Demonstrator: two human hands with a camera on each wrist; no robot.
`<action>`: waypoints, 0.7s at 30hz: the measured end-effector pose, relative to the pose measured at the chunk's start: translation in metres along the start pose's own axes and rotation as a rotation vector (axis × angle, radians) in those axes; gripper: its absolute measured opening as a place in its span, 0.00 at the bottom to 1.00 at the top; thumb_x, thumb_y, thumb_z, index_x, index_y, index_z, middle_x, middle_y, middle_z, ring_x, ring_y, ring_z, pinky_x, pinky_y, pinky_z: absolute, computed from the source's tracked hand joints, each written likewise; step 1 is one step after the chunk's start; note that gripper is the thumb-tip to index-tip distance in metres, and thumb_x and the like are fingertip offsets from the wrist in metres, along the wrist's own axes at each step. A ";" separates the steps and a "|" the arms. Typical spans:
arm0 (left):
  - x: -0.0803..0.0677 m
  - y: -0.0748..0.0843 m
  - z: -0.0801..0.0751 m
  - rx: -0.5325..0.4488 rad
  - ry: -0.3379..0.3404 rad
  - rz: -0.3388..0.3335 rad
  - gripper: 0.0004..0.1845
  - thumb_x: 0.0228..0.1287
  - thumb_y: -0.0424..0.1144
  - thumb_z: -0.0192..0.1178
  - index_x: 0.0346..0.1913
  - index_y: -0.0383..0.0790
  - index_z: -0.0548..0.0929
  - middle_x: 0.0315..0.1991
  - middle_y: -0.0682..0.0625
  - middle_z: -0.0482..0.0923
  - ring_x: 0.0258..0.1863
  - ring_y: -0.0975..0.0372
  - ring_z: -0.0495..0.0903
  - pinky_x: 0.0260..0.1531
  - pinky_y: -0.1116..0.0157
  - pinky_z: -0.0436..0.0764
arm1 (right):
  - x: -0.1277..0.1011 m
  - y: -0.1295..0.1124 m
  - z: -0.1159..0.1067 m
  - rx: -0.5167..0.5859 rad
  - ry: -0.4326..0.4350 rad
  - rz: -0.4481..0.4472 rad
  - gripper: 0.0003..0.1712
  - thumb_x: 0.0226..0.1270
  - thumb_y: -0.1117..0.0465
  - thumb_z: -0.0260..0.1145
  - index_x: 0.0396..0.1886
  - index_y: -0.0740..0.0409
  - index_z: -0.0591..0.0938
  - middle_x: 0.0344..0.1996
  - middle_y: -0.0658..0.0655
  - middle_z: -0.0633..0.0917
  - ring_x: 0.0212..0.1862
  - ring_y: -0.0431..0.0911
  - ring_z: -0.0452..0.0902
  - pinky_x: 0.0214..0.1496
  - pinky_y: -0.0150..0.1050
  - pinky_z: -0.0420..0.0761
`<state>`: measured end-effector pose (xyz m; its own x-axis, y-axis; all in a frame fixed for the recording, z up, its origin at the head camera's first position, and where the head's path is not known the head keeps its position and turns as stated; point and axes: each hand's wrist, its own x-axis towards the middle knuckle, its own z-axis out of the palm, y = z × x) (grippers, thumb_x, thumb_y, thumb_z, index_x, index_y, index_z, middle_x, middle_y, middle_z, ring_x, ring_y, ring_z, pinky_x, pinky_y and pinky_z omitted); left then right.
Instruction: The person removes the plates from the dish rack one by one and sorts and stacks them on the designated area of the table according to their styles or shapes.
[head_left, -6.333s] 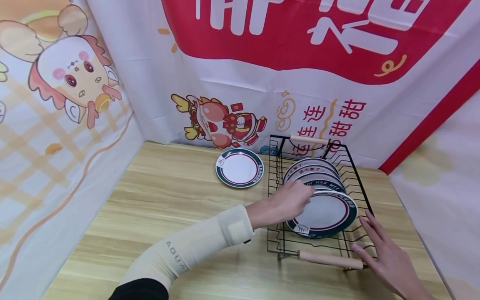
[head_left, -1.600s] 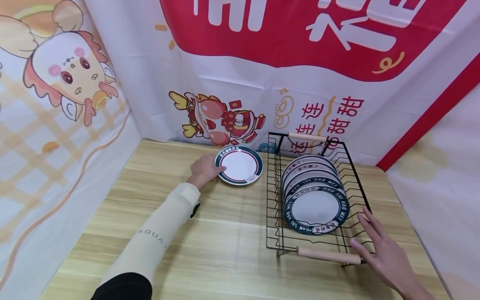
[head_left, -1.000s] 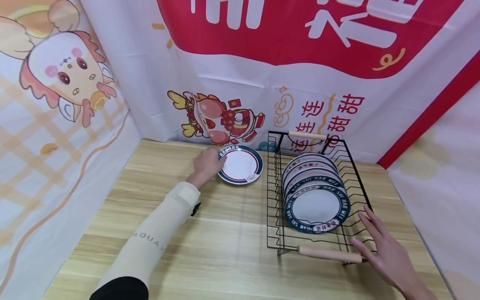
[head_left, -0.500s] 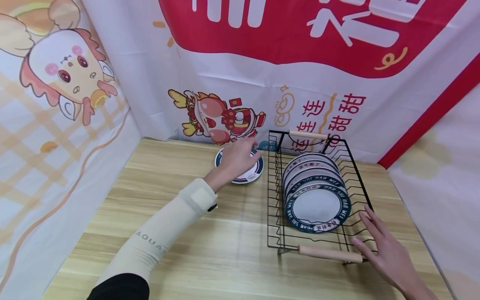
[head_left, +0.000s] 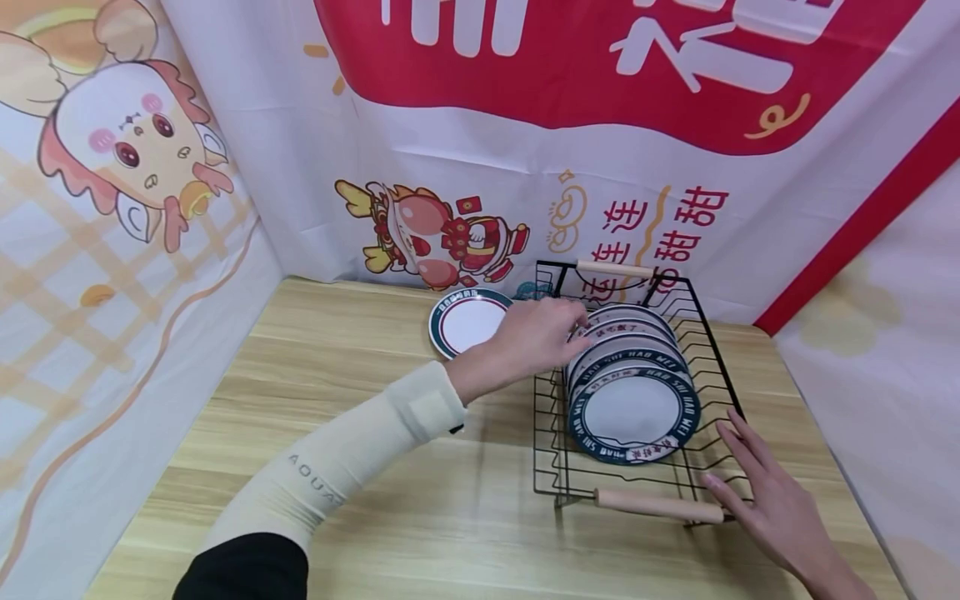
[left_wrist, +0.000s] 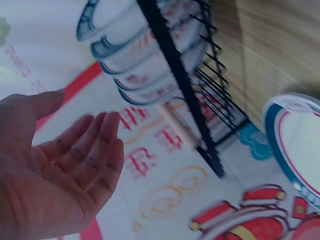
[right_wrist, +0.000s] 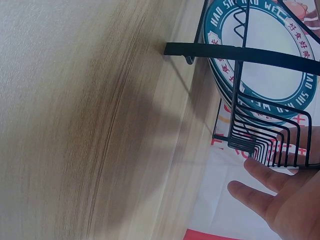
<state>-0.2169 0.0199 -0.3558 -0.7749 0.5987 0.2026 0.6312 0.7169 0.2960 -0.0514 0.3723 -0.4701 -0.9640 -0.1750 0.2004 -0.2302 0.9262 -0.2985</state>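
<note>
A black wire dish rack with wooden handles stands on the right of the wooden table. Several green-rimmed plates stand upright in it. One more green-rimmed plate lies flat on the table left of the rack. My left hand reaches over the rack's left side, its fingertips close to the rear plates. In the left wrist view that hand has straight fingers and holds nothing, just short of the rack. My right hand rests flat on the rack's near right corner, fingers straight.
Printed cloth banners wall in the table at the back, left and right. The near wooden handle lies just left of my right hand. The right wrist view shows the rack's frame and the front plate.
My left hand has left the flat plate on the table and moved right to the rack's rear plates. My right hand and the rack have stayed in place.
</note>
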 end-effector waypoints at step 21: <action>0.031 0.047 0.032 -0.006 -0.271 0.191 0.12 0.74 0.47 0.69 0.53 0.46 0.89 0.38 0.58 0.85 0.33 0.69 0.80 0.33 0.74 0.79 | 0.000 0.000 0.000 -0.004 -0.015 0.020 0.45 0.73 0.46 0.70 0.82 0.61 0.65 0.84 0.61 0.57 0.65 0.76 0.73 0.41 0.77 0.78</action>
<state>-0.2105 0.0831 -0.3653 -0.6056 0.7957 -0.0009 0.7632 0.5812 0.2824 -0.0519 0.3724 -0.4702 -0.9704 -0.1611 0.1801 -0.2099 0.9311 -0.2983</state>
